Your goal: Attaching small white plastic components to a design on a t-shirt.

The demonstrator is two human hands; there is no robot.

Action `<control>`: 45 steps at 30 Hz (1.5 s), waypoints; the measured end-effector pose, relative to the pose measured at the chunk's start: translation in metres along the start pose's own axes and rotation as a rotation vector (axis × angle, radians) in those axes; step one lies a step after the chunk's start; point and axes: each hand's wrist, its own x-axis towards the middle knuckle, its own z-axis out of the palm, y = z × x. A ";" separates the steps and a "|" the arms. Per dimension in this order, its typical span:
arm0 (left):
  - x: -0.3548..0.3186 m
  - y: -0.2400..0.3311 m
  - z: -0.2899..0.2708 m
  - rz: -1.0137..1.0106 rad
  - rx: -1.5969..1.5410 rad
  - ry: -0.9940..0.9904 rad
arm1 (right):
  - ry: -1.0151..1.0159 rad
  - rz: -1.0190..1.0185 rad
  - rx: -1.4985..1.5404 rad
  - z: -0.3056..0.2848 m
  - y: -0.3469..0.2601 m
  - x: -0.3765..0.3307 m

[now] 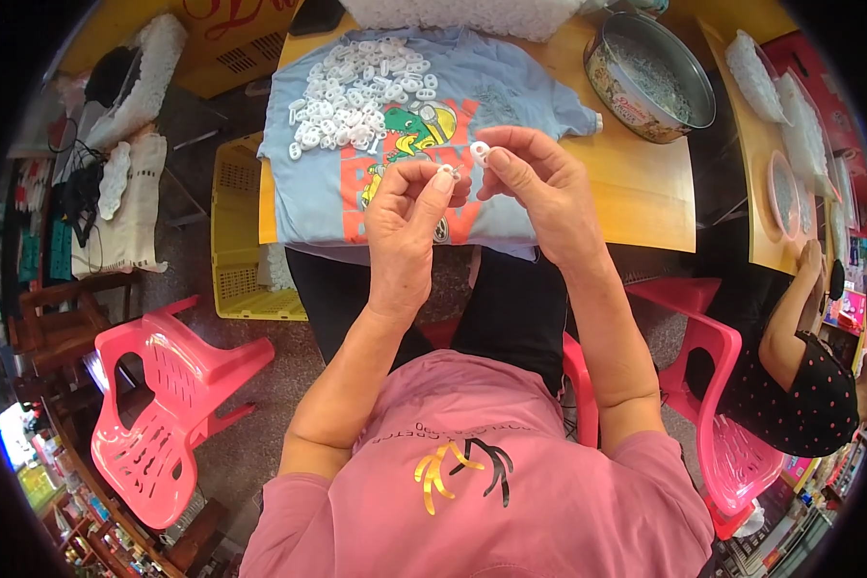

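Observation:
Above the table edge, my left hand point(407, 217) pinches a small white plastic piece point(446, 170) between thumb and forefinger; a thin sliver sticks out beside it. Close by, my right hand point(547, 193) grips a small white oval plastic piece with holes point(480, 151) at its fingertips. The two pieces are slightly apart. Beneath them a blue T-shirt point(308, 197) with a cartoon print is spread over the table. A pile of similar white plastic pieces point(361, 91) lies on its far left. Thin, small bits point(499, 104) are scattered on the shirt's right side, too fine to name.
A round tin point(636, 120) of thin shiny bits stands on the yellow table point(641, 197) at right. A yellow crate point(236, 279) is under the table's left. Pink chairs point(159, 390) flank me. Another person's arm point(790, 308) rests at a table on the right.

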 end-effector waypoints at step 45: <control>0.003 0.002 0.006 -0.087 0.085 0.022 | -0.015 -0.120 -0.206 0.005 0.007 -0.004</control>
